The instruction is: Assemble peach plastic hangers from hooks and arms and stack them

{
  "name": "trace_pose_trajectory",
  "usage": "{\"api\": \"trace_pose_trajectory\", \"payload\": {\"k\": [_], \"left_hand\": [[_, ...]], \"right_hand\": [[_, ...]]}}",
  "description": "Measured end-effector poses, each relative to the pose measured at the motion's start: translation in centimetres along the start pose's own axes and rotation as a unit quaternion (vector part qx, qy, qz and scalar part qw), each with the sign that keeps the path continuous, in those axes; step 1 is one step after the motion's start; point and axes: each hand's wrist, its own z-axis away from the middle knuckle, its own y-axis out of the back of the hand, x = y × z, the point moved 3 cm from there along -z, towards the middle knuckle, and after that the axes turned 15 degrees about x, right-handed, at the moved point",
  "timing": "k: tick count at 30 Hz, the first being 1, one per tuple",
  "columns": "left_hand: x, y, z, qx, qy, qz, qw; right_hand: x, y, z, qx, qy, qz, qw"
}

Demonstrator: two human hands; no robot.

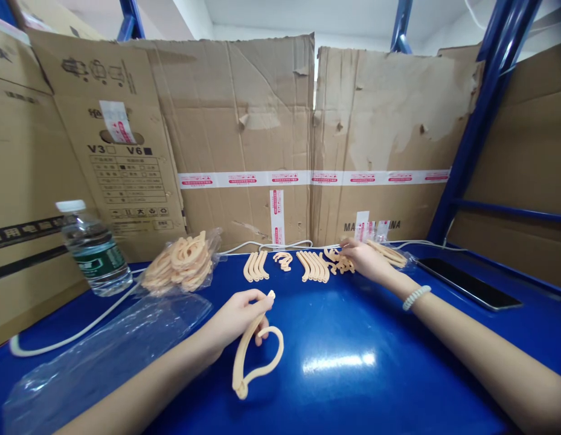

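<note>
My left hand (244,317) is closed round the upper part of a beige curved hanger arm (240,359), held above the blue table. A beige hook (280,350) joins the arm at its low end and curls back up towards my fingers. Further back on the right, my right hand (364,257) reaches into a pile of small beige connector pieces (343,264). Its fingers bend down together; what lies between them is hidden. Left of the pile are a row of curved arms (311,267), some loose hooks (284,261) and a second row of arms (256,266).
At the left stand a water bottle (99,254) and a bag of beige hooks (185,263), with a flat clear bag (108,350) in front. More arms (389,254) and a phone (468,283) lie right. A white cable (72,335) and cardboard (244,133) border the table.
</note>
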Motion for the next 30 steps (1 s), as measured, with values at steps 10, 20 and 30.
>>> {"api": "trace_pose_trajectory", "payload": {"k": [10,20,30], "left_hand": [[0.4,0.8,-0.1,0.065,0.069,0.133,0.987],[0.4,0.4,0.7,0.112,0.067,0.227,0.965],[0.2,0.6,0.6,0.14,0.071,0.248,0.956]], "right_hand": [[-11.9,-1.3,1.7,0.007,0.133,-0.059,0.989],[-18.7,-2.1,4.7,-0.134,0.327,0.001,0.935],[-17.7,-2.7,4.8,-0.161,0.253,-0.018,0.954]]}}
